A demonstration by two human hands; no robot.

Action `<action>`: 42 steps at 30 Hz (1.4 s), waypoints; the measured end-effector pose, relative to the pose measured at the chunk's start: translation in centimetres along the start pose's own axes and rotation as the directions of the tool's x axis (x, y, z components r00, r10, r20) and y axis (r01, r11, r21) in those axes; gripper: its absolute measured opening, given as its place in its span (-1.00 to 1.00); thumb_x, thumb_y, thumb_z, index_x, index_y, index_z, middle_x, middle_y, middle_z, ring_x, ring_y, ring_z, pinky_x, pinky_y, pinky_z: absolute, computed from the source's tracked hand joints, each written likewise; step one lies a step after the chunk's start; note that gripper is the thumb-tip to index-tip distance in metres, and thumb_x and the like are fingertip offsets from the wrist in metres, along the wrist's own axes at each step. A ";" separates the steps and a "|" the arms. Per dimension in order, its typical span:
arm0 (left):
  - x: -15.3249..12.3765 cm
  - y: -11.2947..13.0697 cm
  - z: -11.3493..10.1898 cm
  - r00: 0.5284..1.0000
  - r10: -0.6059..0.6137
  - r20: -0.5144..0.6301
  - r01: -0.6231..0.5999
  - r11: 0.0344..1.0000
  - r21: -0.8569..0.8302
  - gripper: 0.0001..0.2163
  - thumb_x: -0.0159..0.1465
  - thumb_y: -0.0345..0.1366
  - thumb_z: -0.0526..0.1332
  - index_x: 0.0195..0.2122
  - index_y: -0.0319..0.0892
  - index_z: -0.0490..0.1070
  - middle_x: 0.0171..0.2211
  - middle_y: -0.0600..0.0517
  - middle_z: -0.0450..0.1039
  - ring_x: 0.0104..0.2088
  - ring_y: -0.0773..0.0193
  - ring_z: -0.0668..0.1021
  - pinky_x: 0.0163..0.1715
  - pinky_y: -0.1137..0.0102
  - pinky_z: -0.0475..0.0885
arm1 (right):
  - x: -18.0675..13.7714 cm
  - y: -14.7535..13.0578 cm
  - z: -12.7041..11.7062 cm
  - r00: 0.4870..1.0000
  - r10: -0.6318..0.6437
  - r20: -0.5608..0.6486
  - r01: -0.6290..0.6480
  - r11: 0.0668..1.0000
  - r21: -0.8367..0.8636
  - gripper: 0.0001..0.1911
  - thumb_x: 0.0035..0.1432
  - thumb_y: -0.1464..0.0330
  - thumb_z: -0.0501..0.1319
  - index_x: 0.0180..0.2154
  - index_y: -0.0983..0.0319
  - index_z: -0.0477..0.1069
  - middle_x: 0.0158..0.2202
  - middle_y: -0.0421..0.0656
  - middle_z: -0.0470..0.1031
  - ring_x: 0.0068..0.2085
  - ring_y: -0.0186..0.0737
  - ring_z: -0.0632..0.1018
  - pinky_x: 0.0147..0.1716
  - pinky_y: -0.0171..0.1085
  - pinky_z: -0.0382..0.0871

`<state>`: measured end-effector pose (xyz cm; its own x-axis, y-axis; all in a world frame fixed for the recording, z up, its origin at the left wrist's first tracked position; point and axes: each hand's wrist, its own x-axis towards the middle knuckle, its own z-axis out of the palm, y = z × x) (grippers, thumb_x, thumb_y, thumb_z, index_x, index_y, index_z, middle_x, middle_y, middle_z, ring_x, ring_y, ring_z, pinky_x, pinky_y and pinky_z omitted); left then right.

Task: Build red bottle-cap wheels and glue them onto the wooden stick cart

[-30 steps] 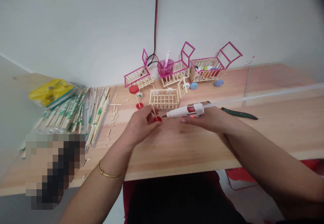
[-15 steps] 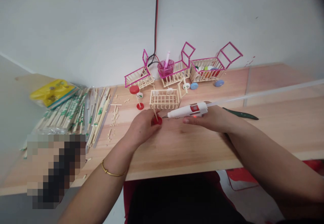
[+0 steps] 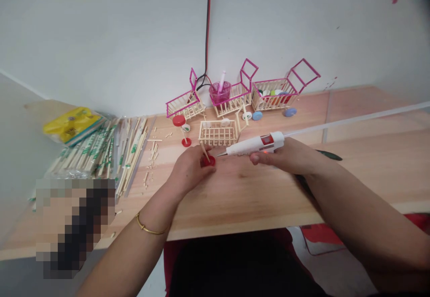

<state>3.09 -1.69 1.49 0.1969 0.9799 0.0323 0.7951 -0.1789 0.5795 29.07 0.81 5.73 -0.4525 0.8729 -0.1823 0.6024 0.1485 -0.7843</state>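
Observation:
My left hand (image 3: 193,167) is closed on a red bottle cap (image 3: 210,161) low over the table, and a short wooden stick (image 3: 204,152) rises from the cap at a tilt. In my right hand (image 3: 289,156) is a white hot glue gun (image 3: 250,144), its metal nozzle pointing left, close to the cap. A long clear glue stick (image 3: 352,120) juts out of the gun's back. Just behind the cap stands a small unpainted cart (image 3: 219,132) built of wooden sticks. Left of it, a stick joins two red caps (image 3: 179,120).
Along the wall stand several purple-edged stick carts (image 3: 273,92), with a purple cup (image 3: 220,92) among them. Blue caps (image 3: 257,115) lie nearby. Wrapped chopsticks (image 3: 87,151) and a yellow packet (image 3: 72,122) are at left. A dark green tool (image 3: 329,154) lies partly behind my right arm.
My right hand has drawn the glue gun slightly to the right, and its nozzle is a little farther from the stick. My left hand stays nearly still with the cap.

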 end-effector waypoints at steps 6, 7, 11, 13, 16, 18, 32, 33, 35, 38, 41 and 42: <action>-0.4 -0.2 -0.9 0.997 0.063 -0.037 -0.069 0.982 -0.174 -0.60 0.05 -0.29 0.37 -0.06 -0.17 0.42 -0.13 -0.06 0.53 -0.19 0.20 0.56 -0.19 0.32 0.43 | 0.0 0.3 0.0 1.000 -0.013 0.001 0.013 1.000 0.012 -0.59 -0.01 0.00 0.28 -0.26 0.17 0.54 -0.35 -0.15 0.58 -0.28 -0.09 0.55 -0.39 -0.24 0.37; -0.5 0.0 -1.3 0.997 0.065 -0.047 -0.073 0.979 -0.189 -0.65 0.09 -0.29 0.35 -0.08 -0.17 0.43 -0.15 -0.05 0.53 -0.20 0.22 0.56 -0.21 0.34 0.43 | 0.0 0.3 0.0 1.000 -0.014 0.001 0.014 1.000 0.019 -0.59 -0.01 0.01 0.28 -0.26 0.17 0.54 -0.35 -0.15 0.58 -0.28 -0.08 0.55 -0.39 -0.24 0.38; -0.8 0.7 -2.3 0.993 0.084 -0.078 -0.098 0.972 -0.211 -0.85 0.22 -0.33 0.21 -0.19 -0.15 0.46 -0.20 0.00 0.56 -0.27 0.29 0.56 -0.24 0.40 0.44 | -0.2 0.0 0.0 1.000 -0.004 -0.014 0.004 1.000 0.016 -0.63 -0.01 0.04 0.29 -0.26 0.14 0.55 -0.34 -0.15 0.59 -0.26 -0.05 0.55 -0.36 -0.21 0.40; -0.8 0.8 -2.4 0.989 0.116 -0.092 -0.133 0.969 -0.207 -0.88 0.25 -0.34 0.16 -0.24 -0.15 0.48 -0.21 0.02 0.57 -0.24 0.29 0.57 -0.21 0.39 0.44 | -0.4 -0.4 -0.1 1.000 0.016 -0.019 -0.017 1.000 -0.001 -0.67 -0.01 0.06 0.29 -0.28 0.12 0.55 -0.33 -0.17 0.59 -0.25 -0.04 0.56 -0.35 -0.20 0.41; -0.7 0.8 -2.2 0.982 0.157 -0.101 -0.173 0.968 -0.179 -0.85 0.28 -0.33 0.12 -0.26 -0.15 0.48 -0.23 0.02 0.58 -0.23 0.28 0.57 -0.20 0.39 0.42 | -0.6 -1.1 -0.2 0.999 0.038 -0.012 -0.038 0.999 -0.002 -0.68 -0.02 0.07 0.29 -0.28 0.12 0.55 -0.34 -0.18 0.60 -0.25 -0.04 0.57 -0.35 -0.20 0.41; -0.6 0.8 -1.9 0.979 0.178 -0.098 -0.192 0.969 -0.158 -0.84 0.30 -0.33 0.10 -0.27 -0.16 0.49 -0.24 0.02 0.58 -0.24 0.28 0.57 -0.22 0.39 0.41 | -0.6 -1.4 -0.2 0.999 0.047 -0.017 -0.047 0.999 -0.010 -0.68 -0.04 0.06 0.30 -0.30 0.12 0.54 -0.35 -0.18 0.59 -0.26 -0.04 0.57 -0.37 -0.20 0.41; -0.6 0.7 -1.4 0.966 0.230 -0.122 -0.242 0.966 -0.095 -0.83 0.31 -0.33 0.10 -0.33 -0.18 0.46 -0.36 0.04 0.54 -0.37 0.34 0.52 -0.35 0.44 0.34 | -0.1 -0.1 0.0 1.000 0.006 0.004 -0.006 1.000 0.012 -0.59 -0.03 -0.01 0.27 -0.26 0.14 0.53 -0.36 -0.16 0.56 -0.27 -0.05 0.55 -0.38 -0.20 0.38; -0.6 0.8 -1.4 0.966 0.230 -0.121 -0.242 0.966 -0.089 -0.83 0.31 -0.33 0.09 -0.33 -0.18 0.46 -0.37 0.04 0.54 -0.38 0.34 0.52 -0.35 0.44 0.34 | -0.1 -0.1 0.0 1.000 0.002 0.001 -0.003 1.000 0.011 -0.59 -0.03 -0.02 0.27 -0.27 0.14 0.53 -0.37 -0.16 0.56 -0.28 -0.05 0.55 -0.38 -0.21 0.38; -0.6 0.8 -1.4 0.966 0.229 -0.122 -0.239 0.968 -0.077 -0.83 0.31 -0.32 0.09 -0.34 -0.17 0.46 -0.37 0.03 0.54 -0.38 0.33 0.51 -0.36 0.43 0.34 | -0.2 -0.1 0.1 1.000 0.007 -0.012 -0.007 1.000 0.000 -0.60 -0.03 -0.02 0.27 -0.29 0.13 0.52 -0.37 -0.17 0.57 -0.29 -0.06 0.55 -0.39 -0.21 0.39; -0.6 0.8 -1.4 0.966 0.226 -0.122 -0.236 0.969 -0.074 -0.83 0.31 -0.33 0.09 -0.34 -0.17 0.46 -0.37 0.03 0.54 -0.37 0.32 0.51 -0.35 0.42 0.34 | -0.2 -0.2 0.1 1.000 -0.001 -0.011 0.001 1.000 -0.009 -0.62 -0.02 -0.01 0.27 -0.26 0.10 0.52 -0.31 -0.17 0.58 -0.25 -0.04 0.56 -0.37 -0.20 0.40; -0.5 0.7 -1.4 0.966 0.229 -0.123 -0.241 0.966 -0.090 -0.82 0.31 -0.34 0.09 -0.35 -0.17 0.46 -0.37 0.02 0.54 -0.37 0.32 0.52 -0.35 0.42 0.35 | -0.3 -0.2 0.1 1.000 -0.018 -0.002 0.018 1.000 -0.003 -0.64 -0.02 0.01 0.28 -0.25 0.07 0.52 -0.28 -0.17 0.59 -0.22 -0.02 0.56 -0.33 -0.17 0.41; -0.5 0.7 -1.4 0.965 0.231 -0.125 -0.243 0.965 -0.093 -0.82 0.31 -0.34 0.08 -0.35 -0.17 0.47 -0.37 0.02 0.54 -0.37 0.32 0.52 -0.35 0.42 0.35 | -0.3 -0.2 0.1 1.000 -0.018 0.000 0.018 1.000 -0.001 -0.65 -0.02 0.02 0.28 -0.25 0.07 0.52 -0.29 -0.17 0.59 -0.23 -0.01 0.56 -0.33 -0.17 0.41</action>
<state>2.75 -2.22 2.98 0.3021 0.9152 0.2668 0.6664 -0.4028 0.6274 28.99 0.51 5.92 -0.4631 0.8703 -0.1678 0.5946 0.1647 -0.7869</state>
